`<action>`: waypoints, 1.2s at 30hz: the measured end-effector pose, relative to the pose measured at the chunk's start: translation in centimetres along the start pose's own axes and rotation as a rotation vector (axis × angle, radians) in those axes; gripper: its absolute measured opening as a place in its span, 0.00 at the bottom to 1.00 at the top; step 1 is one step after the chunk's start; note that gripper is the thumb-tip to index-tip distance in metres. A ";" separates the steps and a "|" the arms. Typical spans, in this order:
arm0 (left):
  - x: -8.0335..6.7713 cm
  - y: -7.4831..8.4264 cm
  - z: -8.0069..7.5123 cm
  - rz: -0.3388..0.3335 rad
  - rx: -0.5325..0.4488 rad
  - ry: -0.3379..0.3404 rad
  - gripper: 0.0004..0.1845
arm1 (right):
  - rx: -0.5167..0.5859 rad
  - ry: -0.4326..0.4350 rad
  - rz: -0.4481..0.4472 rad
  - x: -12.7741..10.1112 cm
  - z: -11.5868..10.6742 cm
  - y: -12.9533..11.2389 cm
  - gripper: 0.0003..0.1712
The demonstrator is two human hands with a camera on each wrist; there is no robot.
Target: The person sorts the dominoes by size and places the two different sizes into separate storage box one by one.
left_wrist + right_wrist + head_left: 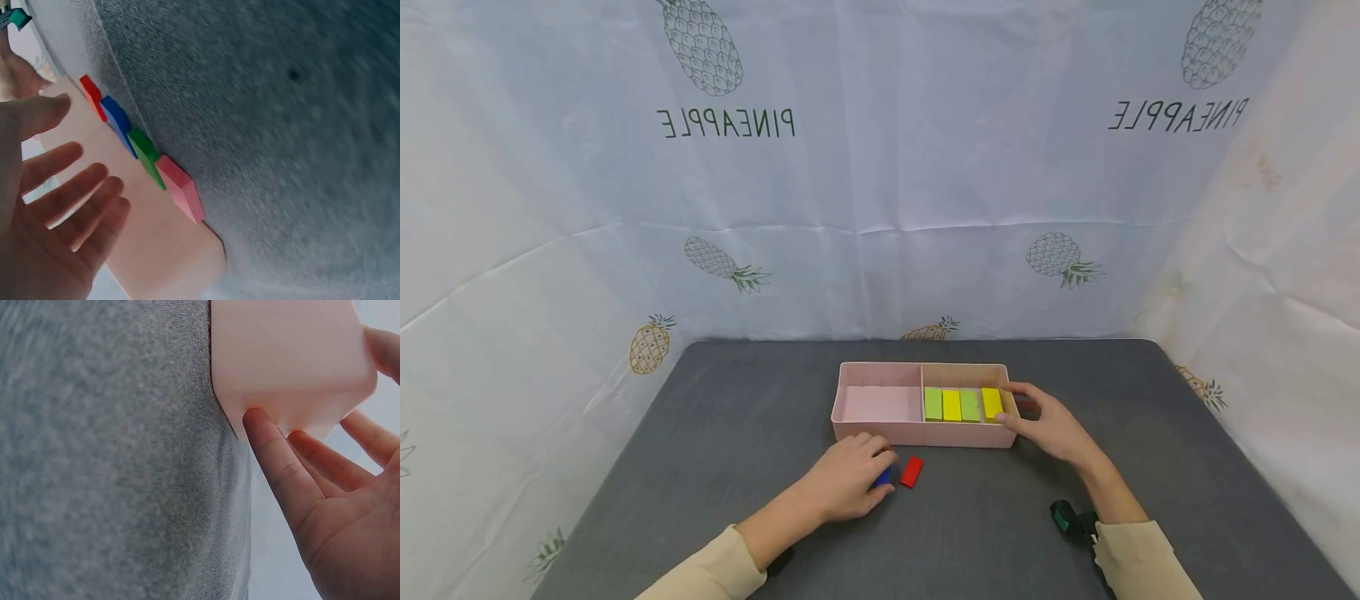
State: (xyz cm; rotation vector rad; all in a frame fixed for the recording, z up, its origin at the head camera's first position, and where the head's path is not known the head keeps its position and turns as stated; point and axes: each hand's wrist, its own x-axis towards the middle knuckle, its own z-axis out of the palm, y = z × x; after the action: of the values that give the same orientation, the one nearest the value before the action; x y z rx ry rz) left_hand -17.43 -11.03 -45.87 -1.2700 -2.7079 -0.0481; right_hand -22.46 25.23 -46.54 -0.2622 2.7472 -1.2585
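My left hand (848, 479) reaches down in front of a two-part pink box (880, 432), its fingers spread and a little bent. In the left wrist view it holds nothing. Beside the box's long wall lie a red block (93, 97), a blue block (119, 125), a green block (146, 157) and a pink block (180, 187); in the head view my left hand covers most of these. My right hand (1051, 423) holds the box's right end, thumb over the rim and fingers against the outer wall, near a yellow block (992, 403).
The box's right compartment also holds a yellow block (951, 406) between two light green blocks, one of them a light green block (970, 406). A divider (921, 392) separates it from the left compartment. A grey table (760, 400) lies below; a pineapple-print curtain (865, 183) stands behind.
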 end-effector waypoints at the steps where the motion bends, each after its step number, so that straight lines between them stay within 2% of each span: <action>1: 0.0 0.1 0.1 0.000 0.017 -0.013 0.19 | 0.000 0.000 0.001 0.0 0.0 0.0 0.43; 9: 0.1 0.7 0.7 0.006 0.093 -0.084 0.19 | 0.006 -0.007 0.007 0.0 0.0 -0.1 0.43; 19: 0.6 0.8 1.0 -0.024 0.075 -0.159 0.18 | 0.008 -0.012 0.019 -0.1 0.0 -0.1 0.44; 26: 0.8 0.3 0.9 0.023 0.055 -0.130 0.15 | 0.009 -0.002 0.027 0.0 0.1 -0.2 0.44; 36: 1.0 -0.3 -0.7 0.082 0.027 -0.049 0.14 | 0.028 -0.003 0.015 0.2 0.1 0.0 0.43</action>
State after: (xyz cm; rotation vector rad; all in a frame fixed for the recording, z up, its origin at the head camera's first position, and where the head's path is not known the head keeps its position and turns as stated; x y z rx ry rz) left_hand -18.15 -10.52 -45.00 -1.3912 -2.6837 0.0294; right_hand -22.60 25.13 -46.58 -0.2404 2.7217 -1.2916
